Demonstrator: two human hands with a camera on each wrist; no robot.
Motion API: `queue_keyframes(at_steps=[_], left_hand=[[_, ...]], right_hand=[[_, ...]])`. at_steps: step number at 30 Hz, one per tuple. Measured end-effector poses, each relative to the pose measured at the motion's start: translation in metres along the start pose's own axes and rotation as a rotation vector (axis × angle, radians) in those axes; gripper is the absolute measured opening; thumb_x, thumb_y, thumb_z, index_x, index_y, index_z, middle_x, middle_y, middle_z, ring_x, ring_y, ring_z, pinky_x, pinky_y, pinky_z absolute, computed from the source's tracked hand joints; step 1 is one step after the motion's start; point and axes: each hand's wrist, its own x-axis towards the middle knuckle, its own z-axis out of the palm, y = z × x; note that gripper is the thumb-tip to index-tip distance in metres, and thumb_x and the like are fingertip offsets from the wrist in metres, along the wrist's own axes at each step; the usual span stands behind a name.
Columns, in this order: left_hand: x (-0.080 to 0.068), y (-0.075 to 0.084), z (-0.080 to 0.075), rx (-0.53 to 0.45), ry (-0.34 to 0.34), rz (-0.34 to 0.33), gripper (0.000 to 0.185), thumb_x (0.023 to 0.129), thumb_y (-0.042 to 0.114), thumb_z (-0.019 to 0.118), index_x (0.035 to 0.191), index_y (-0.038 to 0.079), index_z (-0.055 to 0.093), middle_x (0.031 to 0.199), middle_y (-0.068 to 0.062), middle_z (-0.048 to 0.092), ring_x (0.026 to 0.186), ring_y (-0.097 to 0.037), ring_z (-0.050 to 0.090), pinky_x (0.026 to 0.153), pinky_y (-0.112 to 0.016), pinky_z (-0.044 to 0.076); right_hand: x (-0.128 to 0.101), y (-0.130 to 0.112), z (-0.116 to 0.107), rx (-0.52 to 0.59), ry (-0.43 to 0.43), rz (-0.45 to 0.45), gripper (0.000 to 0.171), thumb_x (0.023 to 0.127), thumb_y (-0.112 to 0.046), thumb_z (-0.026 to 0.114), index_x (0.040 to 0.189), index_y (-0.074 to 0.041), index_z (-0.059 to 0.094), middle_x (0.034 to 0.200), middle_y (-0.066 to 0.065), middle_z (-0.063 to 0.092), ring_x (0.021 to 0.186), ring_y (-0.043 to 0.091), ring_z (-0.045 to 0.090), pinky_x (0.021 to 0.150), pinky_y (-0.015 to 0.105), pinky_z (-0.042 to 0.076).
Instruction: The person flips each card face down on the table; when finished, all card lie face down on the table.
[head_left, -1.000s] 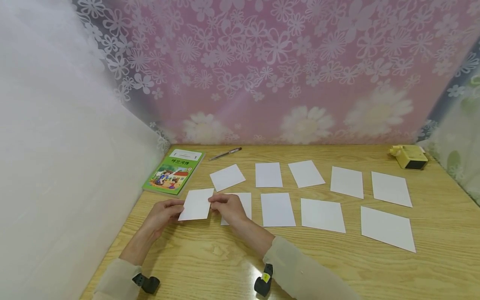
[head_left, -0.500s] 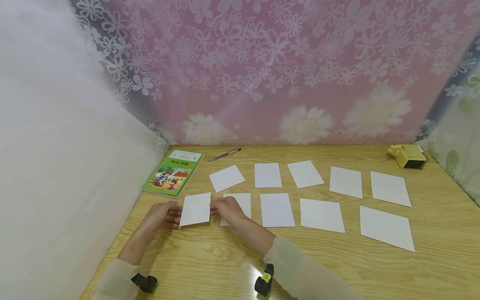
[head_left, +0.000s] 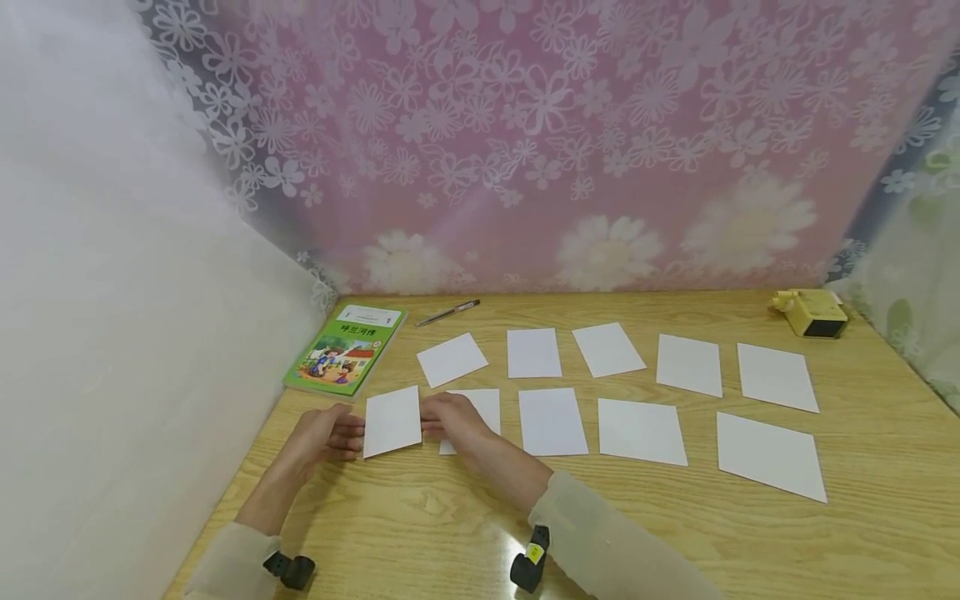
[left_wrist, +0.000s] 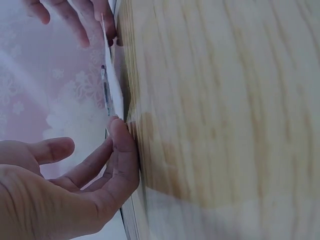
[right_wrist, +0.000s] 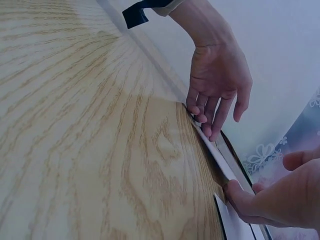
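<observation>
A white card [head_left: 392, 422] lies low over the tabletop between the two hands, its near left corner towards the person. Fingertips of the left hand [head_left: 315, 442] are at the card's left edge, the thumb spread away from them in the left wrist view. On the other side, the right hand [head_left: 463, 423] has its fingertips at the card's right edge, and its thumb [right_wrist: 297, 159] stands off from the card. Another white card [head_left: 486, 407] is partly hidden behind the right hand. Seen edge-on in the left wrist view, the thin card [left_wrist: 116, 92] spans from one hand to the other.
Several more white cards, such as the far right one [head_left: 772, 457], lie in two rows on the wooden table [head_left: 420, 533]. A green book [head_left: 341, 358] lies at the back left beside a pen [head_left: 447, 313]. A yellow object [head_left: 813, 312] stands at the back right.
Both hands have lowered the card towards the table and it has shifted slightly nearer the person. Their pinch at its edges has loosened, thumbs moving off the card.
</observation>
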Motion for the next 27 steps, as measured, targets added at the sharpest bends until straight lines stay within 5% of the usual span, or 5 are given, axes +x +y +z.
queue_keyframes(at_steps=[7,12,18,27], left_hand=[[-0.002,0.000,-0.001,-0.009,0.024,0.005,0.050,0.111,0.027,0.042,0.124,-0.017,0.063,0.097,-0.011,0.075,0.075,-0.016,0.071,0.071,-0.030,0.062],[-0.005,0.005,0.004,-0.039,0.090,0.039,0.046,0.109,0.026,0.046,0.126,-0.012,0.065,0.103,-0.012,0.075,0.079,-0.018,0.070,0.070,-0.030,0.061],[-0.012,0.023,0.009,0.013,0.117,0.212,0.044,0.112,0.028,0.047,0.134,-0.006,0.064,0.110,-0.009,0.073,0.095,-0.024,0.070,0.084,-0.034,0.061],[-0.034,0.064,0.006,0.313,0.120,0.448,0.050,0.113,0.044,0.041,0.141,0.008,0.062,0.139,-0.014,0.065,0.122,-0.033,0.062,0.101,-0.050,0.053]], right_hand=[[-0.005,-0.005,-0.008,-0.003,-0.021,0.008,0.046,0.102,-0.011,0.052,0.141,0.012,0.051,0.138,0.028,0.056,0.128,0.043,0.057,0.112,0.047,0.049],[-0.011,-0.012,-0.033,-0.045,-0.078,-0.022,0.045,0.104,-0.015,0.051,0.142,0.011,0.051,0.144,0.029,0.053,0.133,0.044,0.054,0.115,0.049,0.046],[-0.026,-0.037,-0.086,-0.100,-0.099,-0.108,0.039,0.108,-0.017,0.048,0.138,0.006,0.056,0.146,0.023,0.056,0.139,0.043,0.049,0.120,0.050,0.040],[-0.061,-0.070,-0.179,-0.243,-0.019,-0.286,0.044,0.112,-0.025,0.046,0.146,0.003,0.050,0.149,0.016,0.052,0.142,0.034,0.048,0.124,0.054,0.031]])
